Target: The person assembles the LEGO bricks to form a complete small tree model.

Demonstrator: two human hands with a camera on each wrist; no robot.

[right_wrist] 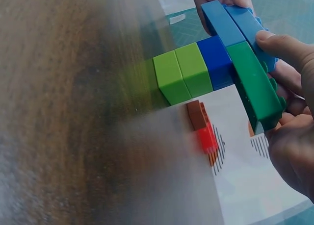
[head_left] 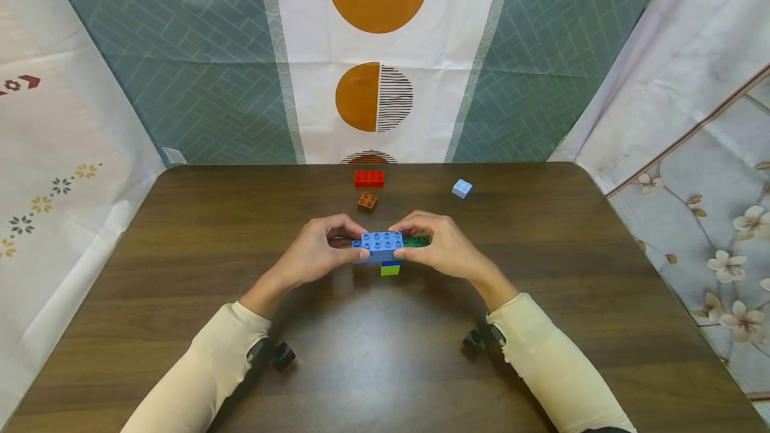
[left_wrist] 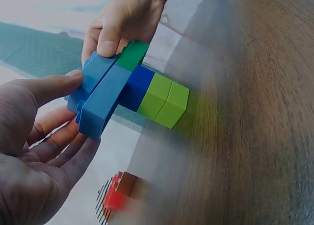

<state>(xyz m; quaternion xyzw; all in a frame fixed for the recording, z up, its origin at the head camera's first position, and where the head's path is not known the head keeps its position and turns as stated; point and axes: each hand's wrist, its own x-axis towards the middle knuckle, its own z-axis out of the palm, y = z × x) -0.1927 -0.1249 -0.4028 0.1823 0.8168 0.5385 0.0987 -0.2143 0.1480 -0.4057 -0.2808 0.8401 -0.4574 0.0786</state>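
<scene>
A blue brick [head_left: 382, 244] lies on top of a stack of toy building bricks. My left hand [head_left: 315, 249] pinches its left end between thumb and fingers, and my right hand [head_left: 442, 246] pinches the right end. Below it, a second blue brick [left_wrist: 104, 100] and a green brick [right_wrist: 255, 87] sit end to end, sticking out to left and right. Under these comes a dark blue brick [right_wrist: 216, 63], then two lime green bricks [right_wrist: 169, 78] at the bottom. The wrist views show the stack upright on the table.
On the wooden table [head_left: 198, 232], beyond the hands, lie a red brick [head_left: 369, 178], a brown-orange brick [head_left: 367, 202] and a light blue brick [head_left: 462, 188]. A patterned cloth [head_left: 228, 105] hangs behind the far edge. Small black devices [head_left: 283, 356] show beside both wrists.
</scene>
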